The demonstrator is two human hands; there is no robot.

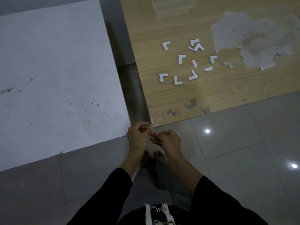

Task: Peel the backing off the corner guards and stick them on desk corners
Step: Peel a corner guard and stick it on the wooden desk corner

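Standing between two counters, a person looks down at both hands held close together. The left hand [137,135] and the right hand [168,141] have curled fingers, and both pinch a small pale piece [153,132] between their fingertips. The piece is too small to see well. It sits just beside the near corner of the wooden counter [162,98].

Farther back on that wooden counter lie many white L-shaped pieces [180,60], spread out in a loose bunch. A few are only short straight strips. Near them the wood top has a big gray patch [259,43] where the skin is gone. A clear box [172,8] stands at the far edge.

A white counter [56,70] with small dark marks is on the left. Two bare feet [158,155] stand on the gray tiled floor [243,151].
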